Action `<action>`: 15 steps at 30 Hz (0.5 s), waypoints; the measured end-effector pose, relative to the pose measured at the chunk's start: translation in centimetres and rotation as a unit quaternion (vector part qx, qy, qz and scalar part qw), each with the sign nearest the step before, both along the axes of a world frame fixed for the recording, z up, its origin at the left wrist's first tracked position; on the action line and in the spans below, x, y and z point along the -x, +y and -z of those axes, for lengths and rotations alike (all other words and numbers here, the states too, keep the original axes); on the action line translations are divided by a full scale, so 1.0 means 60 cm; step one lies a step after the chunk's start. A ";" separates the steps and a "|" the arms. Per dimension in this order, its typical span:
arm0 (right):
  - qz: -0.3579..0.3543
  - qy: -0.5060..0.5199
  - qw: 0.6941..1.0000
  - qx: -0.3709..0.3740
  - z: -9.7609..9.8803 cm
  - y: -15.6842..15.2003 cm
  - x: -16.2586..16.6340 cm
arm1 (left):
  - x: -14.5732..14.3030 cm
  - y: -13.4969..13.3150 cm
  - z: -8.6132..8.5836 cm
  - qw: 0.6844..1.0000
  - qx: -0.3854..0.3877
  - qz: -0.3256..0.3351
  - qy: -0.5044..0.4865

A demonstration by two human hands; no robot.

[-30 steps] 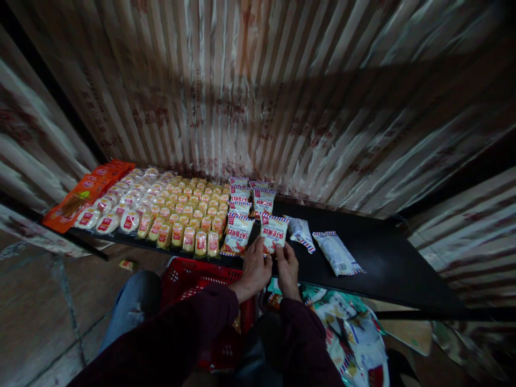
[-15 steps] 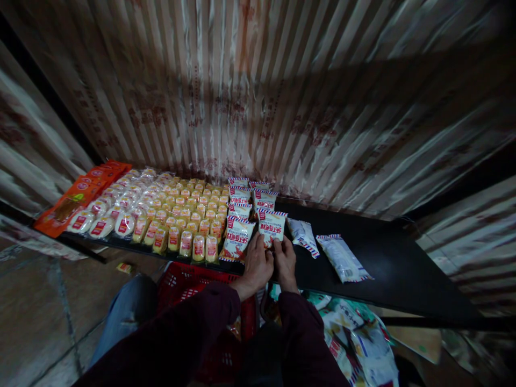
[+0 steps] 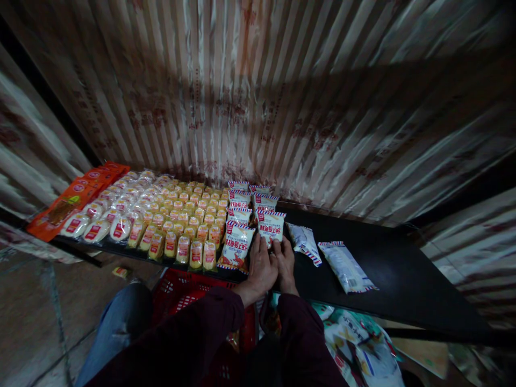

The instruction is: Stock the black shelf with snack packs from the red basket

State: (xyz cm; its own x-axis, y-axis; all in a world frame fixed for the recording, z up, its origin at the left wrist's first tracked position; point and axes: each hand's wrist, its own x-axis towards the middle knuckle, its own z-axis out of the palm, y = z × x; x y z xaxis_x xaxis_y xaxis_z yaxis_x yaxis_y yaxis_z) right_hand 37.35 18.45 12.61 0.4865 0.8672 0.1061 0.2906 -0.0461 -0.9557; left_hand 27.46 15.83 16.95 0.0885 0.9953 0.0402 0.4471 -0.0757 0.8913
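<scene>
A white snack bag point(image 3: 271, 226) with red lettering and striped ends sits on the black shelf at the front of the second row. My left hand point(image 3: 261, 271) has its fingers closed on the bag's lower left, and my right hand point(image 3: 285, 263) grips its lower right. The two hands touch each other, and they hide the bag's bottom edge. Just left, a matching snack bag point(image 3: 237, 244) heads another row of such bags. To the right, a snack bag point(image 3: 303, 241) and another snack bag point(image 3: 347, 267) lie with their backs up.
Wrapped yellow cakes point(image 3: 183, 220) and round white cakes point(image 3: 97, 230) stand in rows, with orange packets point(image 3: 64, 209) at the far left. Below the shelf point(image 3: 419, 290) are a red basket point(image 3: 181, 293) and several bags point(image 3: 355, 338). A corrugated wrapped wall rises behind.
The view has shifted slightly. Both hands have slid a little lower on the snack bag, which lies against the bag behind it. The other goods look unmoved.
</scene>
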 end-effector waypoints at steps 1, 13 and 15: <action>-0.003 -0.005 1.000 0.000 0.003 0.002 -0.001 | 0.000 0.002 -0.002 1.000 0.005 -0.003 -0.001; -0.007 -0.190 0.982 0.013 0.008 0.023 0.000 | 0.006 0.013 -0.009 1.000 0.031 0.003 0.005; -0.012 -0.201 0.979 0.010 0.008 0.026 0.000 | 0.006 0.014 -0.007 0.999 0.036 0.008 0.013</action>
State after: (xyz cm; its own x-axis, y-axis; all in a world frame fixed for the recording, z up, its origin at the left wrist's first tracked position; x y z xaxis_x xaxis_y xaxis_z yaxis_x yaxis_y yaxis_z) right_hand 37.37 20.01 12.11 0.3883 0.8817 0.2681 0.6446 -0.0519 -0.7627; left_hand 27.12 16.65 17.39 0.1036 0.9941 -0.0332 0.4701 -0.0195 0.8824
